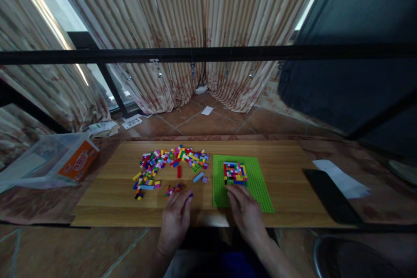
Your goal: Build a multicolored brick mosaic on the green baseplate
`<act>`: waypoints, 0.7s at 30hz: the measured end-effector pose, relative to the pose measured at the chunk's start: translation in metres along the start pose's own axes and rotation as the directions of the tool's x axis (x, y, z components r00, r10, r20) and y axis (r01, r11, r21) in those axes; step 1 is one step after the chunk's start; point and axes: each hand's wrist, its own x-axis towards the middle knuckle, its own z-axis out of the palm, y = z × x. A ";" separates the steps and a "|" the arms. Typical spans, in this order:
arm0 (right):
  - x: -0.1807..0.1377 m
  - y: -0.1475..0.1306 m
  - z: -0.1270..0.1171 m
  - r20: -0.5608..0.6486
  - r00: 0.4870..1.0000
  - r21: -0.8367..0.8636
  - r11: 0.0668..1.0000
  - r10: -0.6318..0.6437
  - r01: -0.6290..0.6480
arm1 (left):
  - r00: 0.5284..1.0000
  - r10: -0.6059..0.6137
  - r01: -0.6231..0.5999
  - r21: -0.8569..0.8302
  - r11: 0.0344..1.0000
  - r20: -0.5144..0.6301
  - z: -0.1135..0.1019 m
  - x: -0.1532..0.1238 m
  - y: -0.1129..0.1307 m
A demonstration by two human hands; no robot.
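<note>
In the head view, a green board (259, 190) lies right of centre in the lower half of the frame, on a wooden table (286, 169), with a low square of mixed toy bricks (235, 173) on its upper middle. The right hand (246, 210) is over the board's lower part, fingers bent and tips at the square's lower edge; whether they grip a brick I cannot tell. At bottom centre-left, the left hand (176, 216) has its fingers curled towards the thumb, a small dark blue brick (191, 195) at their tips, though I cannot tell if it is gripped. Just above that hand lies a small cluster of bricks (170, 190). Loose bricks (163, 158) spread left of the board, and a clear plastic box (55, 160) stands at the left.
</note>
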 end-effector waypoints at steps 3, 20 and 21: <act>-0.016 -0.021 -0.003 0.122 0.992 0.201 0.978 0.027 -0.052 | 0.974 -0.141 0.176 -0.198 0.964 0.178 0.015 -0.009 0.026; -0.030 -0.012 -0.016 0.064 0.979 0.337 0.919 0.192 -0.203 | 0.795 -0.336 0.573 -0.446 0.688 0.505 0.053 -0.009 0.079; -0.027 -0.007 -0.018 0.043 0.979 0.315 0.928 0.198 -0.201 | 0.798 -0.334 0.567 -0.440 0.696 0.501 0.053 -0.010 0.078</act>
